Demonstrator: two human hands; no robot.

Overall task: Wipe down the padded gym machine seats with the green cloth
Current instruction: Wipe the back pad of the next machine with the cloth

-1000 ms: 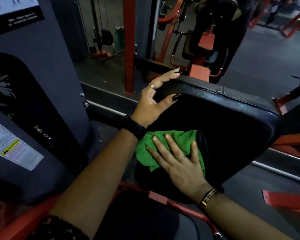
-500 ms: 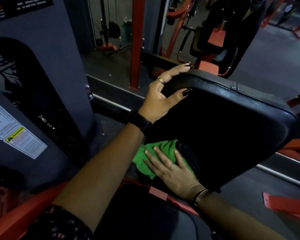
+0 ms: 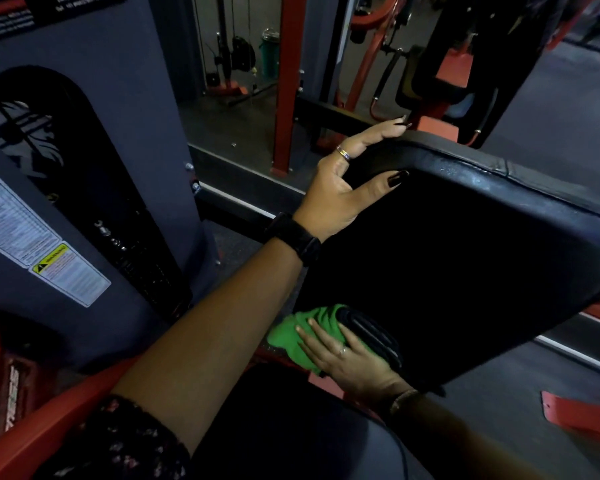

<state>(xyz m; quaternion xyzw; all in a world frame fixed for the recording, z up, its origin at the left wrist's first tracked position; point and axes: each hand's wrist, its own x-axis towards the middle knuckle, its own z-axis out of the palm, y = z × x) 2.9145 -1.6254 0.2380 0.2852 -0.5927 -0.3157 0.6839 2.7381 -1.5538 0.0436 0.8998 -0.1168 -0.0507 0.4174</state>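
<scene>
A black padded back pad (image 3: 465,258) of a gym machine tilts in front of me. My left hand (image 3: 347,188) holds its upper left edge, fingers over the top rim and thumb on the front face. My right hand (image 3: 354,362) lies flat on the green cloth (image 3: 291,337), pressing it against the pad's lower left corner. The cloth is bunched, partly hidden under my fingers and behind a dark folded edge of the pad. A second black seat pad (image 3: 291,420) lies below, between my arms.
A grey weight-stack cover (image 3: 84,168) with warning labels (image 3: 70,271) stands close on the left. Red frame bars (image 3: 288,81) and another machine (image 3: 447,74) stand beyond the pad. Dark floor stretches on the right, with a red foot plate (image 3: 582,417) near the lower right.
My right hand has slid the green cloth down the pad from its middle left to the bottom corner. The left hand keeps the same grip on the top edge.
</scene>
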